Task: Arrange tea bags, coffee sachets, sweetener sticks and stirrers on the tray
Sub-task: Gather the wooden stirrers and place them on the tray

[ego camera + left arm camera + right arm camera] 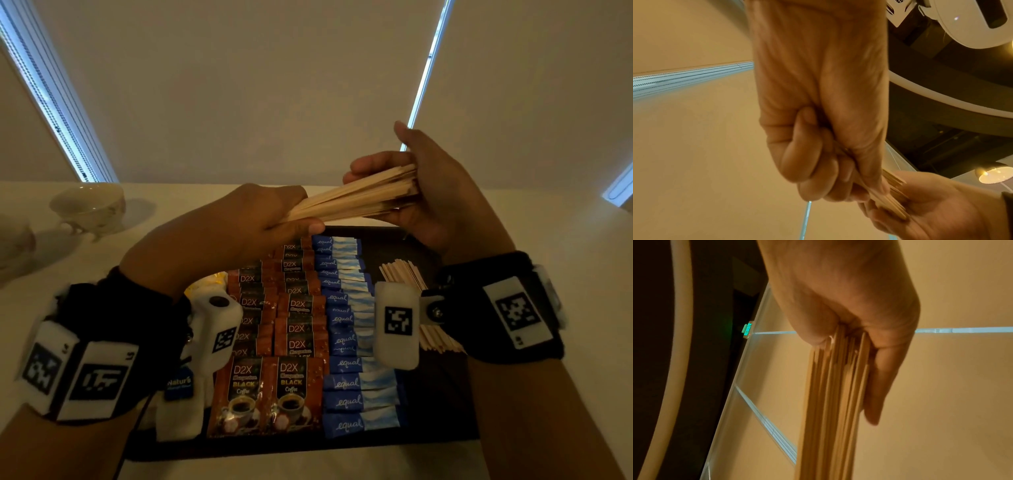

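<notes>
My left hand (pixel 260 219) and right hand (pixel 428 192) each grip an end of the pale wooden stirrer bundle (pixel 356 197) above the dark tray (pixel 442 394); the count is unclear.

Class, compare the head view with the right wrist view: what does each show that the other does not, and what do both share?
Only the head view shows the tray, coffee sachets, sweetener sticks, laid stirrers, teacup and left hand. Only the right wrist view shows a green lit sign. Both show the right hand holding the stirrer bundle.
</notes>
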{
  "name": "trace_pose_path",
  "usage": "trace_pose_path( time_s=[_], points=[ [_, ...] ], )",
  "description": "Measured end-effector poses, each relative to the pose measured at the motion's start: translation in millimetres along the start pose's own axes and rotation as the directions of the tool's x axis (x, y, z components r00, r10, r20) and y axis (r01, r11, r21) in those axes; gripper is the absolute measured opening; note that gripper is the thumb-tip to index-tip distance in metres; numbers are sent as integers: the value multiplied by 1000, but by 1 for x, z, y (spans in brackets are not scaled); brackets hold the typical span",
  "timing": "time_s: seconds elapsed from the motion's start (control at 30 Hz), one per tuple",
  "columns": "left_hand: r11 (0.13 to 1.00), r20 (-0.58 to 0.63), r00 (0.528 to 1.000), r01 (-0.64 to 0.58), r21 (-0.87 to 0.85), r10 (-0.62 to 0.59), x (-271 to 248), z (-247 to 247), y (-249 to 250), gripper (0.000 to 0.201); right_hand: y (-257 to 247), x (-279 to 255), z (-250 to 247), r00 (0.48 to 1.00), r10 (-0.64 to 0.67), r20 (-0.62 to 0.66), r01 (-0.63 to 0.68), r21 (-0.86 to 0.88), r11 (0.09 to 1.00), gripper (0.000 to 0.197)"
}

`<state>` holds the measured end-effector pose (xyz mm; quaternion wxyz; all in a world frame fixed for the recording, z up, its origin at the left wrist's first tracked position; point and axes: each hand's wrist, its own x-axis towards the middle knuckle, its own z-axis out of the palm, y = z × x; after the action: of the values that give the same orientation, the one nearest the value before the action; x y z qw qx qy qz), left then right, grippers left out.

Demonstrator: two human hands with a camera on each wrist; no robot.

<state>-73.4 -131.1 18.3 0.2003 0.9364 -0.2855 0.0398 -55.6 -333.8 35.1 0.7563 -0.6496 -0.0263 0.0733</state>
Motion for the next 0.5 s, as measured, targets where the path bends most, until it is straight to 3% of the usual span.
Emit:
trace_pose_path(
  time_s=[0.1,0.3,0.5],
  points=[
    [999,16,999,-30,-18,30,-1,2,1,42,-1,0,-1,999,6,45,-11,112,994,65],
    [999,35,999,-6,43,4,-1,-1,-2,53,4,3,8,997,24,73,-29,68,997,66],
    [993,82,996,25,117,-35,-3,-1,-2,38,10,4,16,996,5,87,-3,-23,1000,71]
  ],
)
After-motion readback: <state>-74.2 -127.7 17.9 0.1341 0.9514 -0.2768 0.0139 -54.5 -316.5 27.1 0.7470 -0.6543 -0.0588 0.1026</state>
